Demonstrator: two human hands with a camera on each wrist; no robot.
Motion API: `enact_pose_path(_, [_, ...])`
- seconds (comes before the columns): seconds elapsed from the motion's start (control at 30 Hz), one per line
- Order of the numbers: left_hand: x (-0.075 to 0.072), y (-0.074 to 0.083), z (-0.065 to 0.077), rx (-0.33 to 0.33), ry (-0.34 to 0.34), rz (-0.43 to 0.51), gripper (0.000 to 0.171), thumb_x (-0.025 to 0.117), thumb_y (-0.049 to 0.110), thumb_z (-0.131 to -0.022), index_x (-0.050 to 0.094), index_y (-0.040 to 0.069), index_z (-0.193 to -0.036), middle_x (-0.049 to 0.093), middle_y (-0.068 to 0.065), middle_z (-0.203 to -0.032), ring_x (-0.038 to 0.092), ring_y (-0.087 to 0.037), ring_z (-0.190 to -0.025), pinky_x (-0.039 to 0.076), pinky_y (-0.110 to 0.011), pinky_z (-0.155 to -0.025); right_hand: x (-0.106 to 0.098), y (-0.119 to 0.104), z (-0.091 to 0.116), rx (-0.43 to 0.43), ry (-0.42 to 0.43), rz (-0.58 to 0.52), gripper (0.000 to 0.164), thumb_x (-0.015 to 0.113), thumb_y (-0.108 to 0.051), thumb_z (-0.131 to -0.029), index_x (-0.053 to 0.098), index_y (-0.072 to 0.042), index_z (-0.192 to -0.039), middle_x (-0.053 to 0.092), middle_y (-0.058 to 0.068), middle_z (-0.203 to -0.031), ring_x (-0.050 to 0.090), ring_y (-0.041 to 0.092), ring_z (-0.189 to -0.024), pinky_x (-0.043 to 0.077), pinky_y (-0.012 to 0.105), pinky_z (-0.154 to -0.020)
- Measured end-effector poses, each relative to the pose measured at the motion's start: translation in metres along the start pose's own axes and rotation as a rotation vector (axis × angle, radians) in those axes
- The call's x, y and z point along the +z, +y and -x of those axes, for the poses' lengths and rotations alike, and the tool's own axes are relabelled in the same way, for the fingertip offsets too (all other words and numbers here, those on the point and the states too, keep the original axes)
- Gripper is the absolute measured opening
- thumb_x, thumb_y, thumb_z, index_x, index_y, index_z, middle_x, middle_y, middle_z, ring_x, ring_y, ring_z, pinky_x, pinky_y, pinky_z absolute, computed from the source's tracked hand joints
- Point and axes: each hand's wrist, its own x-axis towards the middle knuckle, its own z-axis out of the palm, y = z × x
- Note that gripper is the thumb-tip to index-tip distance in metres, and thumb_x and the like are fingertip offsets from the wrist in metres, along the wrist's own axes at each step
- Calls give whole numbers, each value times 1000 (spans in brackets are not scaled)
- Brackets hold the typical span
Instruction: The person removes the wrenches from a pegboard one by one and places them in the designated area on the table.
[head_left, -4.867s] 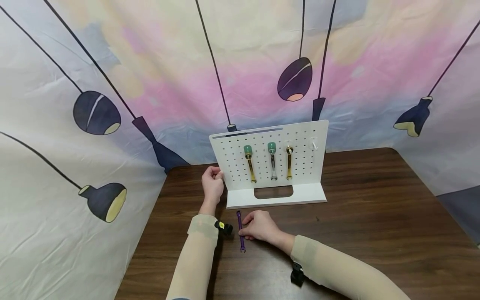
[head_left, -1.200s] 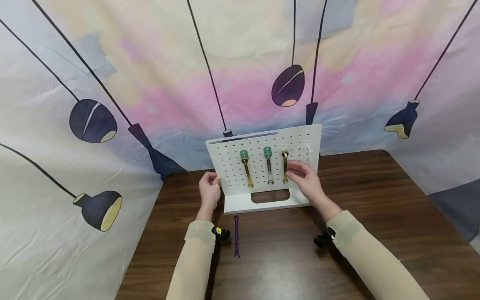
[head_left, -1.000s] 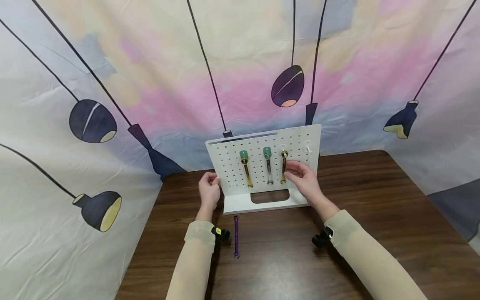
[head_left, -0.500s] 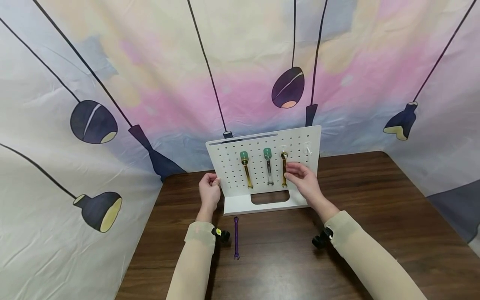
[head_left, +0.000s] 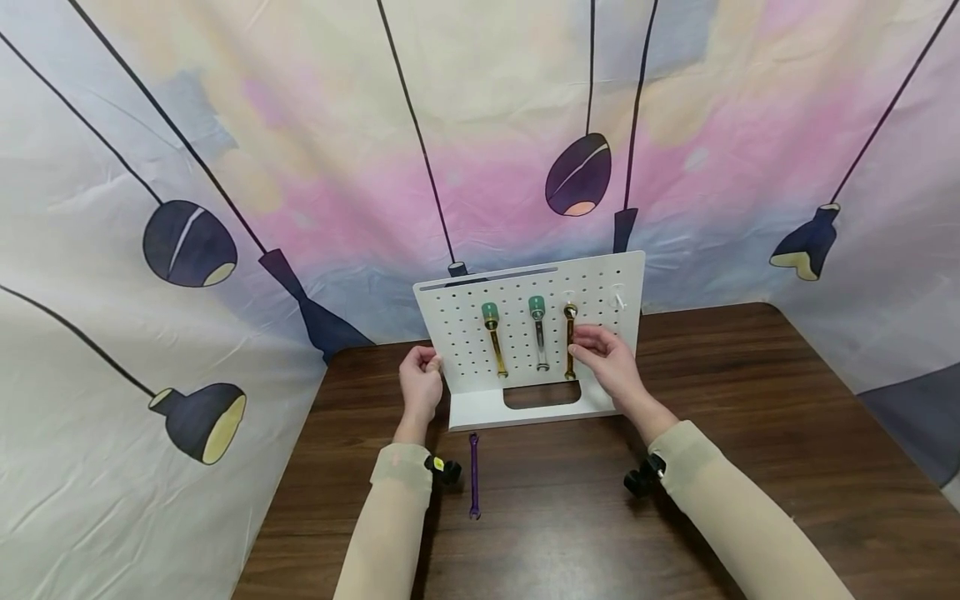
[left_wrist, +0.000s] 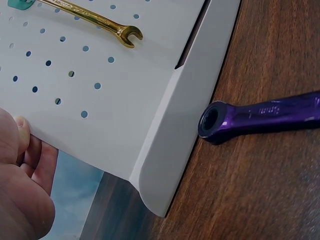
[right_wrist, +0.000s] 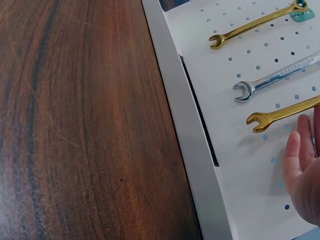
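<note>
At its left edge, my left hand point(head_left: 420, 383) grips the white pegboard point(head_left: 457, 333), fingertips curled behind it in the left wrist view. My right hand point(head_left: 615, 371) pinches the shaft of the right-hand gold combination wrench point(head_left: 570, 342), which hangs from a clear hook; the outer fingers point(right_wrist: 306, 132) extend beside the shaft in the right wrist view, and the pinch itself lies outside that view. To its left hang a silver combination wrench point(head_left: 540, 343) and another gold wrench point(head_left: 497, 350). A purple combination wrench point(head_left: 474, 475) lies on the table in front of the board.
Two green holders point(head_left: 536, 304) support the left gold and the silver wrench. One more clear hook point(head_left: 618, 298) sits at the board's upper right. The board stands on a dark wooden table point(head_left: 720, 467), before a painted cloth backdrop point(head_left: 337, 167).
My right hand has gone from the purple wrench on the table to the right-hand gold wrench. Over the last second that wrench's lower end shifted slightly. The left hand stays at the board.
</note>
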Motion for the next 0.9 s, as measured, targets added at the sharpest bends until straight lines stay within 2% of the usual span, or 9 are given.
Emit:
enact_pose_path(0.2, [0,0,1,9,6,5,9,65,-7,-101,63,0,-97,57,-5,-88,54,-15,-77,45,-21,-65,0,-2,3,5,-17,-19,44,76,-9,-101,61,6,-139,63,26,-131,66,7,-103,58,23,-88])
enact_pose_path(0.4, [1,1,1,8,6,19,7,64,-8,-101,63,-2,-97,56,-5,-87,53,-14,-75,45,-20,-64,0,-1,3,7,-31,-19,43,75,-7,-101,61,8,-138,64,26,-128,67,6,-100,59,24,-88])
enact_pose_path(0.7, [0,1,1,5,10,15,11,64,-8,-101,62,1,-95,56,-5,-87,55,-18,-77,46,-21,-64,0,0,3,11,-43,-17,36,72,-4,-102,62,11,-133,67,12,-115,68,6,-95,60,27,-86])
enact_pose_path(0.9, [-1,0,2,4,-2,1,9,64,-7,-102,62,0,-97,57,-6,-89,56,-20,-79,47,-22,-66,-2,2,5,-5,-51,6,34,71,-6,-103,63,10,-132,67,19,-120,68,6,-97,60,26,-84])
